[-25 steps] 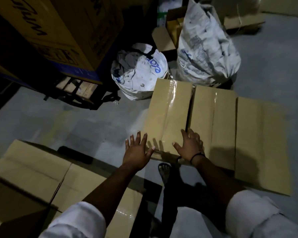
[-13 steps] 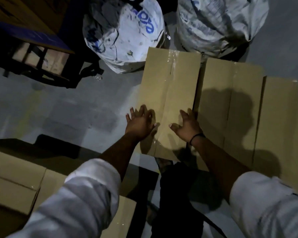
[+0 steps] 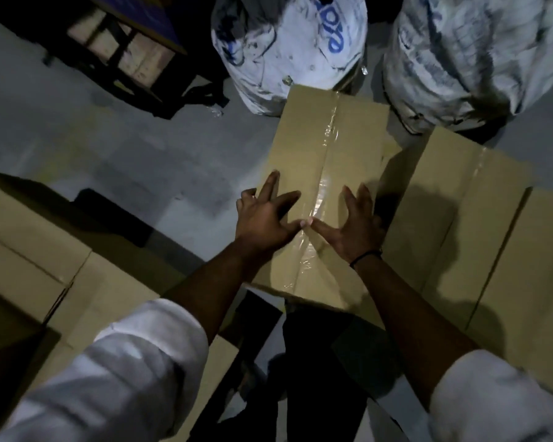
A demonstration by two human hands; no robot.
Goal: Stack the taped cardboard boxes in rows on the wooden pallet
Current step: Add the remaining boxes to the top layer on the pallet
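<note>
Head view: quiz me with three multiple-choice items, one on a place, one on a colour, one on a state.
1. Where does the left white printed sack stand relative to the brown cardboard box under the left hand and right hand? A) beyond its far end B) on top C) inside
2. That sack's lettering is: A) red B) blue C) green
3. The box's top seam is: A) open B) sealed with clear tape C) torn
Answers: 1 A, it rises behind the box's far edge; 2 B, blue letters show; 3 B, glossy tape runs along the closed seam.
</note>
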